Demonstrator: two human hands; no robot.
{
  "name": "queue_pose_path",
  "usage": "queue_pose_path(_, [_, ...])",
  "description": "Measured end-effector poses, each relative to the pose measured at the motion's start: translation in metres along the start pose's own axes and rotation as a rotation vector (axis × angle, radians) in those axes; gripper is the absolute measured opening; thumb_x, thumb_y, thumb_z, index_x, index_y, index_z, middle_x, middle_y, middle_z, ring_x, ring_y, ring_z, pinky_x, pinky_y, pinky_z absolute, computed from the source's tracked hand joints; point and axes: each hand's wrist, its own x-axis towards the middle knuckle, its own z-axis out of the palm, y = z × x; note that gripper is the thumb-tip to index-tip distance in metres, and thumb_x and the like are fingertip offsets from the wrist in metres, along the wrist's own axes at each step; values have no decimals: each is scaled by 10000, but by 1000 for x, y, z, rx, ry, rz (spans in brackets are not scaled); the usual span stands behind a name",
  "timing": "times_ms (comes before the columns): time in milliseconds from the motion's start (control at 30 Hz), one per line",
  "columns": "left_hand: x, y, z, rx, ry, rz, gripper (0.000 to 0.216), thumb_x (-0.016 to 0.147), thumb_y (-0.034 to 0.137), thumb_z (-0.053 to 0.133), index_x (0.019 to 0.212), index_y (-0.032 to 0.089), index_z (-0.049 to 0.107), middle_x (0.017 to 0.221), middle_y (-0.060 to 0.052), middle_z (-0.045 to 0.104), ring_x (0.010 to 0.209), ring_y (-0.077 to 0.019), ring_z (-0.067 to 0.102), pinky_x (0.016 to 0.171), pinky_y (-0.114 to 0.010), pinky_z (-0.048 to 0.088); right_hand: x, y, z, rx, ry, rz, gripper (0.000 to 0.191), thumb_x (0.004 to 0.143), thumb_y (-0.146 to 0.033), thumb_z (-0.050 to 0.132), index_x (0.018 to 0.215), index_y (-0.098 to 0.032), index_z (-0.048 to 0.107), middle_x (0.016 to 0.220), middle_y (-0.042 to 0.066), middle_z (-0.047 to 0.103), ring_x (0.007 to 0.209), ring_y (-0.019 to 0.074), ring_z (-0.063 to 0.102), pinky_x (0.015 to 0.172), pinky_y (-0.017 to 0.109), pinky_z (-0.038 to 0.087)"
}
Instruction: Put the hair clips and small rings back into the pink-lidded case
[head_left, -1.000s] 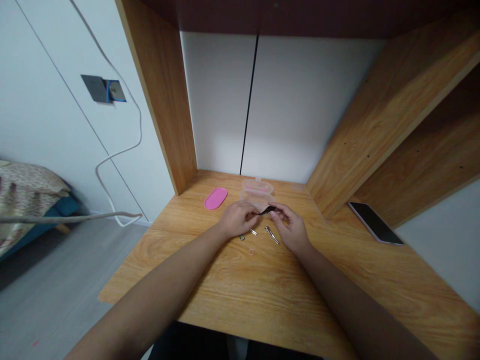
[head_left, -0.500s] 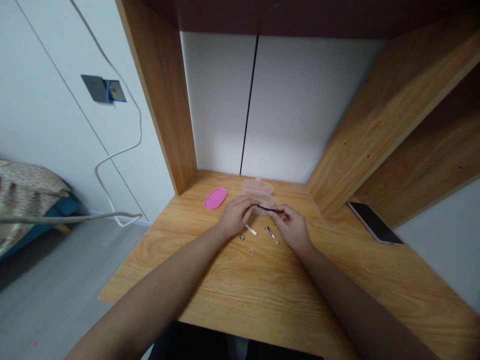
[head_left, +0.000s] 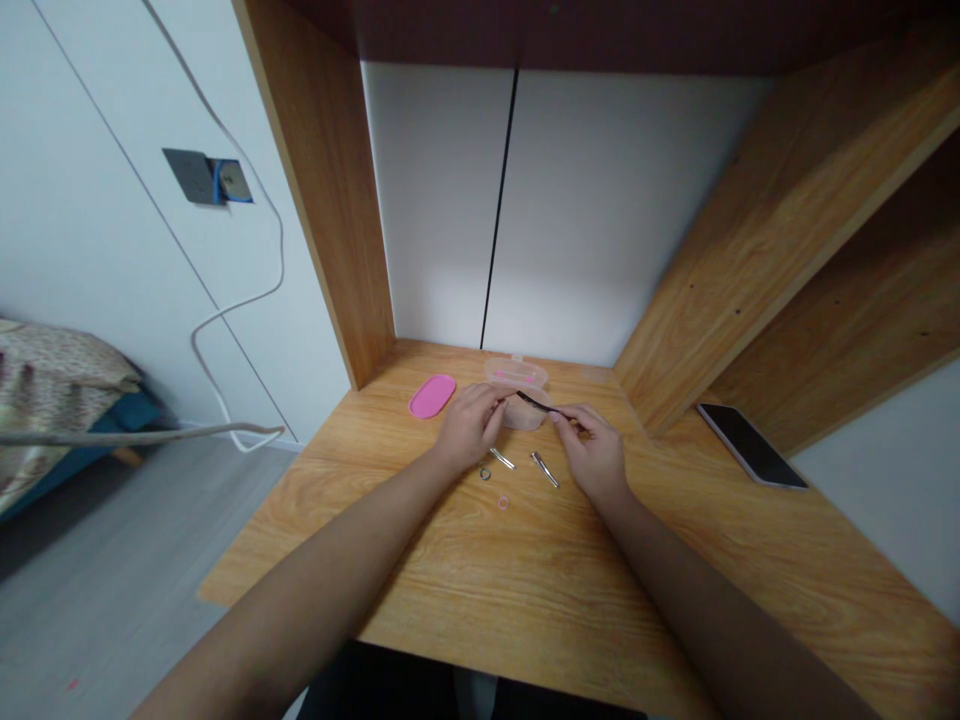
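A thin black hair clip point(head_left: 535, 402) slants between my two hands, over the clear plastic case point(head_left: 523, 418). My right hand point(head_left: 596, 455) pinches its right end. At its left end are the pinched fingertips of my left hand point(head_left: 469, 425); the exact contact there is too small to make out. On the wood just below lie two silver hair clips, one point(head_left: 502, 459) beside my left hand and the other point(head_left: 545, 469) nearer my right. Close to them are a dark small ring point(head_left: 485, 474) and a pink one point(head_left: 503, 503), like hair ties.
The case's clear lid point(head_left: 516, 373) stands open toward the back panel. A pink oval tray or lid point(head_left: 432, 397) lies left of my left hand. A phone point(head_left: 750, 446) rests at the right by the wooden upright. A white cable point(head_left: 281, 240) hangs at the left wall.
My hands have drawn slightly apart, and more of the black hair clip shows between them. My right hand has shifted a little to the right. The things on the table stay put.
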Motion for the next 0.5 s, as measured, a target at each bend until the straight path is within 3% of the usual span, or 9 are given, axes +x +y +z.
queue_pose_path(167, [-1,-4,-1,130,56,-102,275,911,164,521,1151,206,648,1148,-97,631,1097,-240,573,960,-419,466,2,10,1,-25,97,35,267,905,-403,625,964,-187,769,923,66,644,761,181,591,635,311,478])
queue_pose_path(300, [-3,-12,2,190,5,-217,349,864,185,575,1209,208,626,1269,-116,559,1208,-278,525,1030,-460,441,3,19,3,-58,111,60,285,887,-421,647,993,-193,782,963,73,621,795,186,593,624,310,485])
queue_pose_path(500, [-5,-18,6,177,-59,-301,225,890,291,596,1090,212,662,1273,-113,547,1212,-281,541,1045,-462,454,6,26,10,-45,114,20,259,884,-397,655,993,-202,787,1007,83,603,917,212,601,805,366,525])
